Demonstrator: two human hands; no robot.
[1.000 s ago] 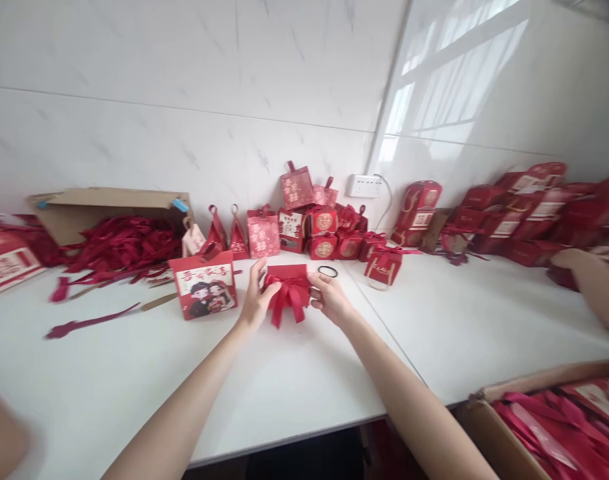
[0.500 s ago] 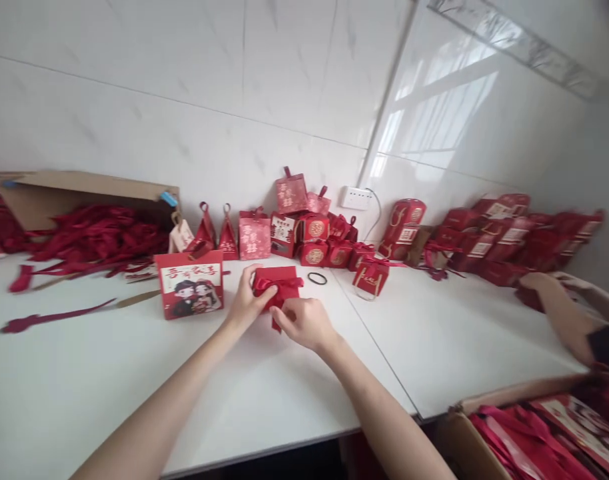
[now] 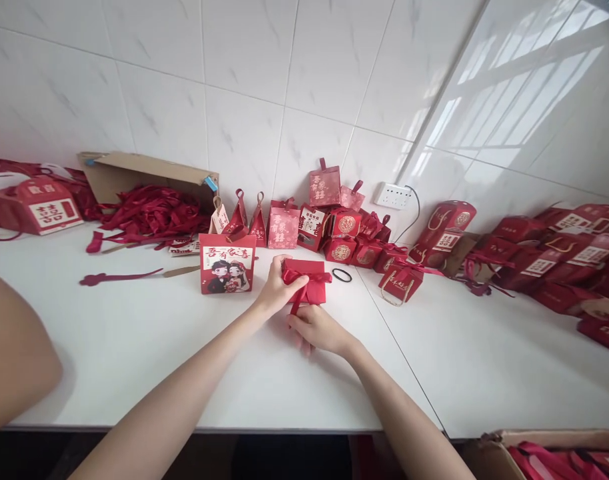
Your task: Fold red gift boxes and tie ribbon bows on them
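In the middle of the table is a small red gift box (image 3: 316,269) with a red ribbon (image 3: 312,283) tied in a bow on it. My left hand (image 3: 279,287) grips the box from its left side, thumb pressed on the bow. Below the box's near edge, my right hand (image 3: 315,328) is closed on a hanging end of the ribbon. To the left stands a red box with a printed couple (image 3: 227,267). A black elastic band (image 3: 341,275) lies just right of the gift box.
Red ribbons (image 3: 149,217) spill from a cardboard box (image 3: 149,163) at the back left. Several red gift boxes (image 3: 342,250) line the wall, with more stacked at right (image 3: 549,250). Another person's arm (image 3: 19,360) enters at left. An open carton (image 3: 559,440) sits at the lower right.
The view has swung left and steadied. My right hand has drawn downward from the box with the ribbon end. Another person's arm now shows at left.
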